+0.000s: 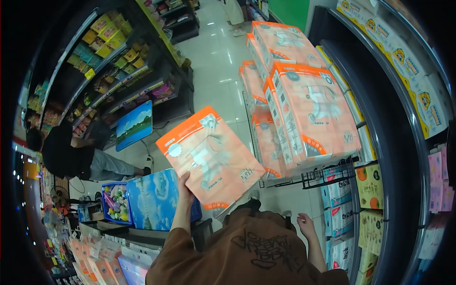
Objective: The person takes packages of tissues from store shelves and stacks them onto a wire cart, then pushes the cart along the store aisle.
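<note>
My left hand [186,189] grips the lower left edge of an orange-and-peach plastic-wrapped tissue pack [211,159], held tilted in front of my body. My right hand [305,223] hangs low at my right side, fingers loosely apart, with nothing in it. Ahead of that hand, a stack of matching orange tissue packs [316,111] rests on a black wire rack [327,176]. More of these packs stand behind and below the front one.
Dark shelving [380,95] curves along the right, with other tissue packs [369,187] beside it. On the left are snack shelves [107,61], a person in a black top [66,152], a blue picture-topped table [156,199] and a blue basket [117,221]. A tiled aisle [213,61] runs ahead.
</note>
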`<act>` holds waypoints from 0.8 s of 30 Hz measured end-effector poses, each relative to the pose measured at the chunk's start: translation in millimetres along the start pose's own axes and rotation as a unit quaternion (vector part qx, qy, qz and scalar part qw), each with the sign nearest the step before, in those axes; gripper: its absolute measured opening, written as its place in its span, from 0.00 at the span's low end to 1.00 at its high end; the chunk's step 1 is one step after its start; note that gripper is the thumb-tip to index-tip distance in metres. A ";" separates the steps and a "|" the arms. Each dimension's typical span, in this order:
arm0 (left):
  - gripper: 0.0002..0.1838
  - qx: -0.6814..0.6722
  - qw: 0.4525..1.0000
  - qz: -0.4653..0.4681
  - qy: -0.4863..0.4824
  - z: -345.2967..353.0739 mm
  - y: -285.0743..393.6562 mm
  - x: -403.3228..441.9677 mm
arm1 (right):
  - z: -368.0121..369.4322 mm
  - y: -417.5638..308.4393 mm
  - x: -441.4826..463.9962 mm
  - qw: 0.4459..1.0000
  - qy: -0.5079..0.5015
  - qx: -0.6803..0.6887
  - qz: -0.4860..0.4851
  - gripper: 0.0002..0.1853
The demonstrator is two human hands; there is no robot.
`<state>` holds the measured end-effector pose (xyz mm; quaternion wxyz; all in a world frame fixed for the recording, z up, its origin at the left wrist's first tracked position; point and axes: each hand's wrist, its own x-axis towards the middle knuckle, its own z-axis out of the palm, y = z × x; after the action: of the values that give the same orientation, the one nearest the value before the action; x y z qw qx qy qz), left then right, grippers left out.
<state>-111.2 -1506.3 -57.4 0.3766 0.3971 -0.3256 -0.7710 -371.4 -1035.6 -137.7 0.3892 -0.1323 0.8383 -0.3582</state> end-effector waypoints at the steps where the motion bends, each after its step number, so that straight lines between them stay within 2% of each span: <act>1: 0.31 0.035 0.999 0.008 -0.008 1.5 -4.8 12.5 | 13.1 60.4 8.0 0.999 0.021 -0.006 0.028 0.20; 2: 0.31 0.051 0.998 0.014 -0.031 14.2 -3.4 19.2 | 25.1 115.8 5.7 0.997 0.043 -0.012 0.055 0.20; 3: 0.31 0.070 0.996 -0.006 -0.056 17.6 -7.0 30.5 | 31.4 140.3 -12.0 0.981 0.037 0.088 0.170 0.20; 4: 0.31 0.087 0.992 -0.025 -0.082 19.7 -12.4 43.4 | 37.3 160.6 -29.4 0.941 0.031 0.188 0.278 0.21; 6: 0.31 0.116 0.984 -0.075 -0.110 32.8 -24.8 67.7 | 50.0 210.0 -73.8 0.893 0.025 0.228 0.387 0.20; 8: 0.30 0.122 0.969 -0.151 -0.155 48.0 -50.5 98.5 | 56.9 200.0 -118.8 0.871 0.026 0.248 0.424 0.21; 10: 0.29 0.129 0.952 -0.216 -0.173 63.7 -83.7 120.7 | 85.4 228.3 -145.8 0.852 0.040 0.264 0.451 0.21; 12: 0.29 0.137 0.939 -0.266 -0.169 86.5 -117.2 132.8 | 81.5 154.3 -159.7 0.848 0.046 0.278 0.449 0.21; 15: 0.29 0.054 0.944 -0.280 -0.168 118.8 -150.7 132.6 | 106.8 136.8 -154.8 0.845 0.112 0.346 0.392 0.24; 18: 0.27 0.044 0.958 -0.237 -0.158 159.8 -181.8 136.5 | 135.1 130.9 -150.7 0.878 0.171 0.377 0.239 0.26; 19: 0.28 0.045 0.954 -0.251 -0.160 166.5 -194.5 145.6 | 147.4 142.0 -147.8 0.890 0.167 0.355 0.233 0.26; 21: 0.29 0.055 0.938 -0.289 -0.182 178.4 -222.4 171.6 | 179.9 172.5 -157.0 0.903 0.178 0.320 0.224 0.26; 24: 0.33 0.035 0.907 -0.324 -0.265 186.2 -243.4 181.8 | 194.6 144.6 -180.1 0.821 0.205 0.397 0.354 0.22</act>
<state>-422.1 -1498.3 -231.2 -0.0082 0.2748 -0.2932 -0.9157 -98.6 -939.8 -224.7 0.3270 0.4164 0.6733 -0.5161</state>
